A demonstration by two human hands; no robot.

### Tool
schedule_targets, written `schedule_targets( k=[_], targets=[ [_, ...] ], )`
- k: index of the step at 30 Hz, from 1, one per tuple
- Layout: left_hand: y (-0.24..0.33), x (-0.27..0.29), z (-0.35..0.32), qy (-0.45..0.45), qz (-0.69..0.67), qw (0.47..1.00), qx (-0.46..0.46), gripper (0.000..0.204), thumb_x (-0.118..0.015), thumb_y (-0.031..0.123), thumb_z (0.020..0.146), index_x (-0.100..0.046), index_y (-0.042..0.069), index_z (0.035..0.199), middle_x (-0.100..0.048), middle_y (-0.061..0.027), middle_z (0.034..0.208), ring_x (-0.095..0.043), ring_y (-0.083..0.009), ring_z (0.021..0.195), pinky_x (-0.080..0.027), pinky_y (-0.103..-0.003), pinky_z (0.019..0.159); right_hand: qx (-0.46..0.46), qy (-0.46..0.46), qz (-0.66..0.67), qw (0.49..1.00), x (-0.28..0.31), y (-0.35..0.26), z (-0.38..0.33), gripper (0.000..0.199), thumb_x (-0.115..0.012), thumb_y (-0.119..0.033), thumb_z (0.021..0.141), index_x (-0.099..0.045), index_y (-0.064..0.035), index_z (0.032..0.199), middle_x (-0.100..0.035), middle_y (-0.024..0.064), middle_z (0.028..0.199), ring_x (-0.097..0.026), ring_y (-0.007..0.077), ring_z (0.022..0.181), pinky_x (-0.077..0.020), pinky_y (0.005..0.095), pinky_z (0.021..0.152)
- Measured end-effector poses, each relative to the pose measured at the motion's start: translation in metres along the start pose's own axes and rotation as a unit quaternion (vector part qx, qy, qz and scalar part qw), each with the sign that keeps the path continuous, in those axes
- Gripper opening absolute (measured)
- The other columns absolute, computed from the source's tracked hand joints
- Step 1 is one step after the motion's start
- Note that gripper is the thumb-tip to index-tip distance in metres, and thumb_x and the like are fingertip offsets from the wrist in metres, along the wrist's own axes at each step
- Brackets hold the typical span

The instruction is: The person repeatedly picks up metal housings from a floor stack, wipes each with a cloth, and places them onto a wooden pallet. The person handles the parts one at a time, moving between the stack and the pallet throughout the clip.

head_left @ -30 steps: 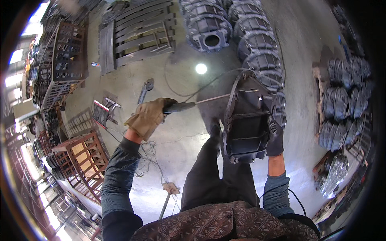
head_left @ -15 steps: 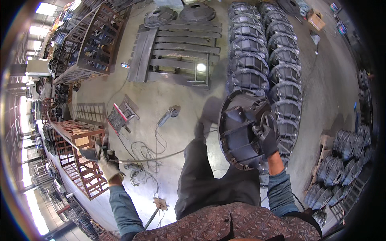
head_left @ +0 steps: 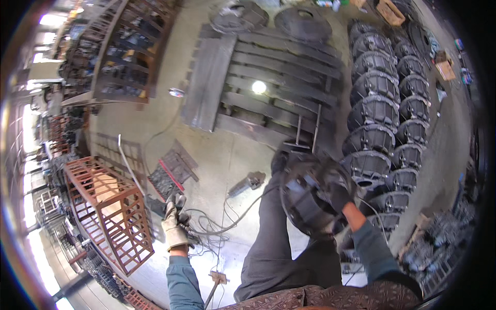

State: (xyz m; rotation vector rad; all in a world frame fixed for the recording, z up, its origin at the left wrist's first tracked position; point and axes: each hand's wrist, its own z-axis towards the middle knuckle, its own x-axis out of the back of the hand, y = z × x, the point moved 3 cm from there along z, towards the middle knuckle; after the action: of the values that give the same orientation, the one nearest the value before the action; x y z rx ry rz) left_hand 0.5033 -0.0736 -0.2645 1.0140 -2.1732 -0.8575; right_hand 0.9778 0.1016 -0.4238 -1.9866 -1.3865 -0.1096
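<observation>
My left hand (head_left: pixel 175 227), in a light glove with dark fingers, is closed round what looks like a welding electrode holder (head_left: pixel 155 205). From it a thin pale rod (head_left: pixel 129 164) points up and left, and a cable trails to the right over the floor. My right hand (head_left: pixel 338 197), dark-gloved, grips a round black metal housing (head_left: pixel 302 199) by its inner opening. The housing is tilted in front of my right leg, its ribbed side showing. Motion blurs the right fingers, and whether the housing touches the floor cannot be seen.
Two rows of similar housings (head_left: pixel 369 116) stand at the right. Ahead lies a slatted dark pallet (head_left: pixel 279 106) with round discs (head_left: pixel 302 23) behind it. A grinder-like tool (head_left: pixel 248 184) and loose cables (head_left: pixel 206 227) lie on the floor. Rust-red racks (head_left: pixel 111 212) stand left.
The view has swung, shifting the floor things. My left hand appears lower and further right, and the pale rod now shows clearly. My right hand still grips the housing, which has turned and appears lower.
</observation>
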Motion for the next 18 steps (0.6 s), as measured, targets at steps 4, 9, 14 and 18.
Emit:
schedule_targets(
  k=[4, 9, 14, 18],
  targets=[
    [-0.005, 0.024, 0.039, 0.061, 0.045, 0.996, 0.053, 0.047, -0.054, 0.039, 0.101, -0.054, 0.016, 0.142, -0.070, -0.0004, 0.113, -0.036, -0.0017, 0.053, -0.028, -0.020, 0.043, 0.053, -0.018, -0.009, 0.998, 0.017, -0.080, 0.119, 0.049, -0.072, -0.044, 0.083, -0.066, -0.0023, 0.110, -0.067, 0.0258, 0.104, -0.063, 0.0419, 0.099, -0.0478, 0.0463, 0.086],
    [-0.035, 0.066, 0.057, 0.080, 0.014, 0.992, 0.098, 0.048, -0.055, 0.040, 0.100, -0.053, 0.017, 0.142, -0.070, -0.0001, 0.104, -0.035, -0.0028, 0.052, -0.026, -0.021, 0.042, 0.221, 0.080, 0.006, 0.972, 0.030, -0.137, 0.292, 0.047, -0.075, -0.040, 0.081, -0.066, -0.0081, 0.115, -0.068, 0.0182, 0.109, -0.063, 0.0345, 0.104, -0.0483, 0.0435, 0.089],
    [-0.071, 0.104, 0.046, 0.117, 0.025, 0.979, 0.162, 0.051, -0.053, 0.037, 0.100, -0.048, 0.016, 0.146, -0.068, -0.0090, 0.122, -0.039, -0.0027, 0.051, -0.030, -0.018, 0.045, 0.173, 0.099, -0.160, 0.967, 0.048, -0.192, 0.437, 0.045, -0.076, -0.037, 0.082, -0.068, -0.0018, 0.109, -0.068, 0.0234, 0.110, -0.064, 0.0393, 0.100, -0.0486, 0.0431, 0.091],
    [-0.082, 0.088, 0.052, 0.168, 0.063, 0.950, 0.255, 0.052, -0.051, 0.033, 0.100, -0.045, 0.014, 0.147, -0.067, -0.0112, 0.125, -0.038, -0.0036, 0.047, -0.033, -0.019, 0.045, 0.167, 0.179, -0.173, 0.954, 0.053, -0.150, 0.546, 0.049, -0.071, -0.044, 0.084, -0.071, 0.0010, 0.103, -0.068, 0.0275, 0.105, -0.065, 0.0426, 0.096, -0.0514, 0.0457, 0.086]
  ],
)
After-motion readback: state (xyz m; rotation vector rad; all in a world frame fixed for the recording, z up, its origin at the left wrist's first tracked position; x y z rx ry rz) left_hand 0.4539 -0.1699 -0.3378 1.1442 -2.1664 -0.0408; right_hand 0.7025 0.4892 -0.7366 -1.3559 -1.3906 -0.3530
